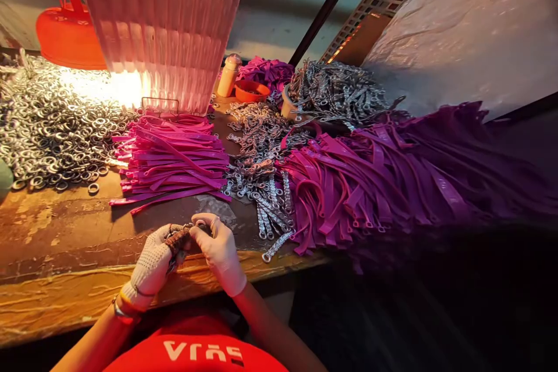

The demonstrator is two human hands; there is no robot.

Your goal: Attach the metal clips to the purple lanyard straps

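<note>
Near the table's front edge, my left hand [152, 261], in a dotted white knit glove, is closed around a dark, brownish item [178, 239] that I cannot clearly make out. My right hand [220, 253], in a thin white glove, pinches something small and dark at the right end of that item, its thumb and forefinger curled together. Beyond my hands lies a stack of pink straps [174, 157]. To the right of my right hand, silvery braided pieces with ring ends [272, 215] are spread beside a large pile of purple straps [370, 180].
Metal rings [56, 128] are heaped at the left under a lit red lamp [70, 38]. A translucent ribbed sheet [165, 23] stands behind the pink straps. Farther back are a pale bottle [229, 75], a red bowl [251, 92] and a heaped container of metal pieces [335, 90].
</note>
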